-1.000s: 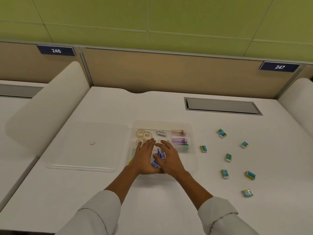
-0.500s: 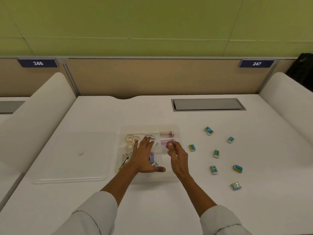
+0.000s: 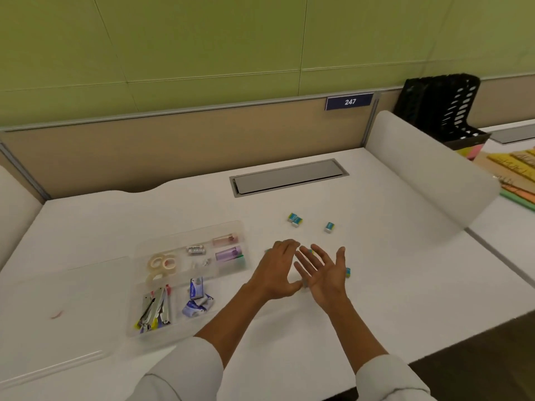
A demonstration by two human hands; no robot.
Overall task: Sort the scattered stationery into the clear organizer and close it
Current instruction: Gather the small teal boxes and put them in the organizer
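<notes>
Both hands are stretched out over the white desk [image 3: 376, 285], to the right of the clear organizer [image 3: 162, 334], among the scattered erasers. The left hand [image 3: 275, 273] is palm down, wrist a little raised, fingers curved loosely toward the desktop and thumb pointing right; it grips nothing. The right hand [image 3: 324, 273] is turned with its palm facing left and partly upward, fingers spread and straight, thumb up, also empty. The two hands are close together, thumb of the left nearly meeting the heel of the right. One eraser [image 3: 348, 272] peeks out just behind the right hand; a pair of erasers [image 3: 295, 219] and a single eraser [image 3: 329, 227] lie farther back. The organizer stands uncovered, holding tape rolls [image 3: 162, 263], clips and small packets, and its lid [image 3: 58, 314] lies flat to the left.
</notes>
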